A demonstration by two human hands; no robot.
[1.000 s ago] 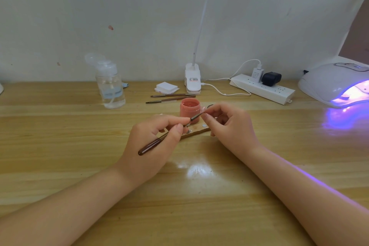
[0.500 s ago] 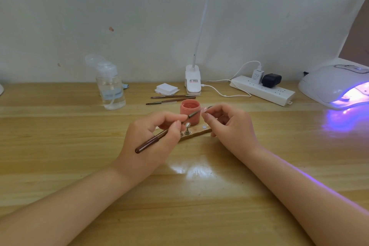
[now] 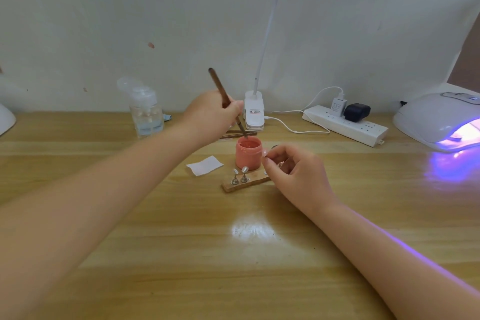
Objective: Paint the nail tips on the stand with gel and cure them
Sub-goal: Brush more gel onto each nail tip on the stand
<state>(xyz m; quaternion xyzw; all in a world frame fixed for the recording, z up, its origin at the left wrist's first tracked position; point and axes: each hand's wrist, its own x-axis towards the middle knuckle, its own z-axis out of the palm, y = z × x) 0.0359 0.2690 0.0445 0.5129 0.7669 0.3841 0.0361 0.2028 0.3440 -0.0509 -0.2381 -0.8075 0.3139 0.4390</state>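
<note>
My left hand (image 3: 211, 114) grips the brush (image 3: 226, 101), its tip in the pink jar (image 3: 248, 153) below. My right hand (image 3: 293, 171) pinches something tiny beside the stand (image 3: 245, 183).

Wooden table (image 3: 181, 254) bears gel jar (image 3: 248, 153), stand (image 3: 245, 182), paper (image 3: 205, 165).

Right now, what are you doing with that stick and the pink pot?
A person is painting little fake nails. The left hand holds a brush and dips its tip into the open pink gel jar. The right hand pinches one nail holder beside the jar. Two more nail tips stand on the wooden stand in front. The curing lamp glows purple at the right, with nothing visibly inside yet.
</note>
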